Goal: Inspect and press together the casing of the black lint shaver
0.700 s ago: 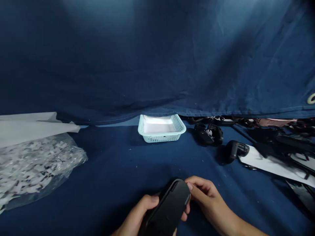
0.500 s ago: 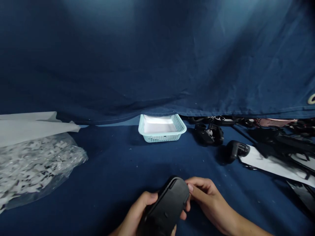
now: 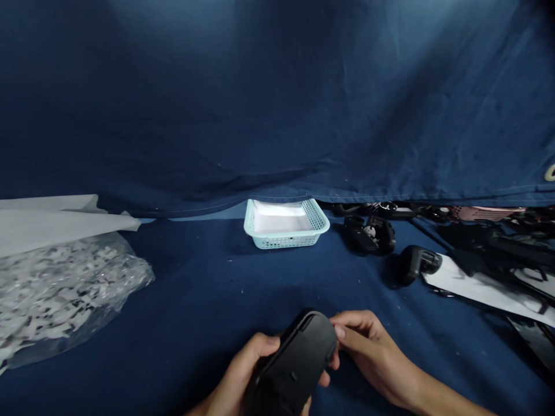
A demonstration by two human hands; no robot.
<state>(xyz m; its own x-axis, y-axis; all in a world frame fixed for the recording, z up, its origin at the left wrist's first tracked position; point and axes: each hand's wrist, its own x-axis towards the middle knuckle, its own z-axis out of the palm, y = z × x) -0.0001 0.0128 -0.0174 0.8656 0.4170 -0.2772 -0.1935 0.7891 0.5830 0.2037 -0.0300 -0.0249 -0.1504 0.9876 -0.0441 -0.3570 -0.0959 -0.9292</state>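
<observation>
Head view, the only one I have. Both hands low at centre, over the blue-cloth tabletop (image 3: pixel 208 300). Left hand (image 3: pixel 243 375) wraps the rounded black plastic casing (image 3: pixel 295 364) from below and the near side, grip closed on it. Right hand (image 3: pixel 368 352) pinches the casing's far right edge, fingertips (image 3: pixel 340 332) touching the rim, grip also closed on it.

Since half a second ago the casing has tipped slightly and the right fingertips have slid a little along the rim; I read this as small adjustment, not release.

Beyond: pale mint perforated plastic basket (image 3: pixel 286 222), clear crinkled plastic bag of small pieces (image 3: pixel 65 289) far left, loose black parts (image 3: pixel 373 237) right.
</observation>
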